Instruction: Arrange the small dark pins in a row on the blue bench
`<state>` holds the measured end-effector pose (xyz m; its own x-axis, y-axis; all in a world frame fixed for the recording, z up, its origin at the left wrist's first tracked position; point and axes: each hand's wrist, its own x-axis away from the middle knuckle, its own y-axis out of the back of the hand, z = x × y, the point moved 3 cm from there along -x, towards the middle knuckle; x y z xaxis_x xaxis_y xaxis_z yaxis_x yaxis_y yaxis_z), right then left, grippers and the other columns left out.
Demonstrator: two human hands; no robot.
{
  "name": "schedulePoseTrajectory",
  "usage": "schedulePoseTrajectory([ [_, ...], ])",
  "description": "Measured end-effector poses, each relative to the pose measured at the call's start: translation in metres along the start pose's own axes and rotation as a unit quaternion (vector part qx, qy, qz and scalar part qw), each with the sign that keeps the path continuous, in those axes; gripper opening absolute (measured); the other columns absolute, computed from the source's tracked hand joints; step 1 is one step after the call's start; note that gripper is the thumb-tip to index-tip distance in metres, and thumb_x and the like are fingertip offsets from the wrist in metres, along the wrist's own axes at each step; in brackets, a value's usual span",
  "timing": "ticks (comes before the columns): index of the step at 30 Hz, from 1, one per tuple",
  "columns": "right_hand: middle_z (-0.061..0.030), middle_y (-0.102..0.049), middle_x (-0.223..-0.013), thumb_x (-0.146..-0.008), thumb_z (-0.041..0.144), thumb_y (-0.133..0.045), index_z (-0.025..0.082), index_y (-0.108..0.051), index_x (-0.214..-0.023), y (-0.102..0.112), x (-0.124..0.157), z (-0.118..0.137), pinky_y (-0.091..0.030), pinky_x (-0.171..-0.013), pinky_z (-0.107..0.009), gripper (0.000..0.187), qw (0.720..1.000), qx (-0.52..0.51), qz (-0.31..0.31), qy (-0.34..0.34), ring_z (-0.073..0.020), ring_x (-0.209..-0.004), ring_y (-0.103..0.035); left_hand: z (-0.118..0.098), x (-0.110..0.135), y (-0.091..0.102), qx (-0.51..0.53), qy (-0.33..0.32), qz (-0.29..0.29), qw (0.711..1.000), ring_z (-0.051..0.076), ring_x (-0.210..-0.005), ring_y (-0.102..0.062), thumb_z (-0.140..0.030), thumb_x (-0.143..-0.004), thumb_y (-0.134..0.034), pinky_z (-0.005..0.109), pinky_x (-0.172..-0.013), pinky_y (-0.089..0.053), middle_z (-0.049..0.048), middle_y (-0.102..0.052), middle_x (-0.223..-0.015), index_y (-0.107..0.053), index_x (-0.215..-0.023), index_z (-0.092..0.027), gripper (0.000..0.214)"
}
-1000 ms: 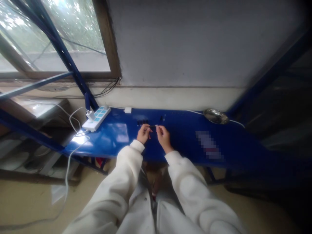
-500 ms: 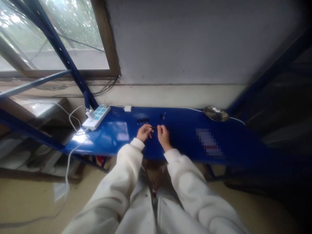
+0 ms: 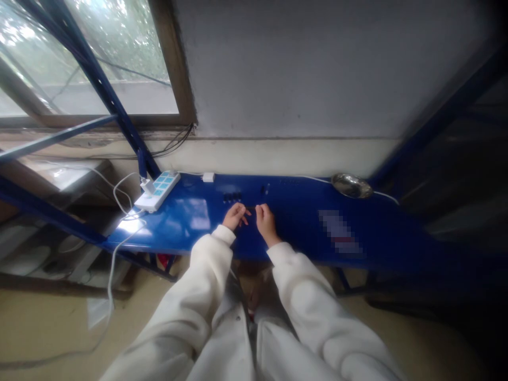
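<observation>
Above the blue table, my left hand and my right hand are close together. A thin dark strip-like piece spans the gap between them, pinched at one end by the fingers of each hand. It is too small and blurred for me to tell its kind. Some lower fingers of my left hand stick out below the piece. Just beyond my left hand lies a row of several small black pieces. Another small black piece lies farther back, with a pale bit beside it.
A white power strip with a plugged-in charger stands at the table's left end, its cable hanging to the floor. A white adapter sits at the back edge. A shiny metal bowl stands at the back right, near a blurred-out patch.
Almost nothing differs. Both hands keep their pinch on the thin dark piece, with only a slight shift of the fingers.
</observation>
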<state>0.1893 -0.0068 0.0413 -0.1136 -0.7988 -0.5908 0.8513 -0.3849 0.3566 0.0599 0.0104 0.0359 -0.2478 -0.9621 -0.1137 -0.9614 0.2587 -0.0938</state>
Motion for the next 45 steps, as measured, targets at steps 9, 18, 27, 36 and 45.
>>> schedulePoseTrajectory([
  [9,0.0003,-0.049,-0.059,-0.084,0.034,-0.033,0.018,-0.045,-0.069,-0.001,0.0,0.0,-0.033,-0.054,-0.022,0.025,1.0,0.004,0.008,0.003,-0.0106,-0.054,-0.044,0.004,-0.002,0.002,-0.002,-0.01,-0.021,1.0,0.009,-0.038,-0.053,-0.047,-0.069,-0.053,0.017,-0.03,-0.032,0.0023,-0.06,-0.068,-0.044,-0.086,-0.014,0.038],
  [18,-0.0014,-0.053,-0.063,-0.084,0.034,-0.034,0.018,-0.048,-0.072,-0.002,0.001,0.003,-0.037,-0.058,-0.023,0.025,1.0,0.006,0.016,0.021,-0.0117,-0.058,-0.048,0.003,-0.002,0.001,0.013,0.019,-0.026,0.999,0.008,-0.038,-0.053,-0.046,-0.072,-0.049,0.016,-0.03,-0.031,0.0014,-0.058,-0.067,-0.04,-0.074,-0.015,0.033],
  [27,-0.0038,-0.055,-0.072,-0.084,0.034,-0.034,0.018,-0.049,-0.078,-0.002,0.0,0.003,-0.041,-0.065,-0.025,0.023,0.999,-0.021,0.024,0.018,-0.0131,-0.067,-0.051,0.008,-0.005,0.006,0.036,0.048,-0.086,0.995,0.008,-0.036,-0.051,-0.047,-0.072,-0.047,0.017,-0.029,-0.032,0.0015,-0.057,-0.06,-0.037,-0.065,-0.015,0.035],
  [36,-0.0087,-0.061,-0.088,-0.082,0.035,-0.038,0.017,-0.051,-0.095,-0.009,0.0,-0.006,-0.045,-0.072,-0.029,0.025,0.997,-0.058,0.054,-0.01,-0.0156,-0.08,-0.058,0.011,-0.005,0.014,0.011,0.0,-0.139,0.99,0.007,-0.035,-0.05,-0.05,-0.068,-0.053,0.018,-0.031,-0.035,-0.0012,-0.055,-0.059,-0.043,-0.071,-0.014,0.038],
  [45,-0.0067,-0.059,-0.082,-0.08,0.029,-0.042,0.018,-0.058,-0.085,-0.01,0.001,-0.001,-0.044,-0.07,-0.029,0.02,0.995,0.029,0.091,0.033,-0.016,-0.076,-0.055,0.01,-0.004,0.019,0.01,-0.027,-0.195,0.98,0.006,-0.033,-0.047,-0.051,-0.068,-0.052,0.018,-0.03,-0.033,-0.0037,-0.053,-0.053,-0.043,-0.074,-0.014,0.039],
])
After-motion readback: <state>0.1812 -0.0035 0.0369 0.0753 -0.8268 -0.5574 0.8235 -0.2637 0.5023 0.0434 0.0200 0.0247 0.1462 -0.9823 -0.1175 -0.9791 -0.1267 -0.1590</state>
